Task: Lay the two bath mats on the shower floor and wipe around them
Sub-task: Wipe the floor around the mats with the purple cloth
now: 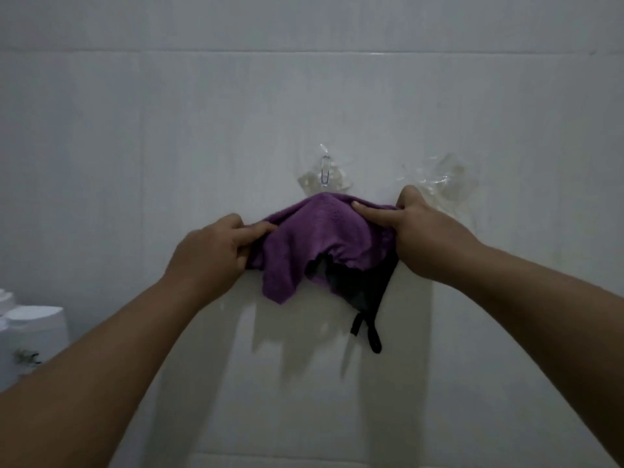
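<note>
Purple terry cloth [314, 238] is being held up against the white tiled wall [169, 130], just beneath a clear stick-on hook [325, 172]. The left hand [209, 255] is pinching its left edge, and the right hand [429, 231] is gripping the right edge, thumb lying across the front. Something dark with a black strap [366, 329] is hanging below the cloth. A white container [30, 336] is sitting low on the left.
</note>
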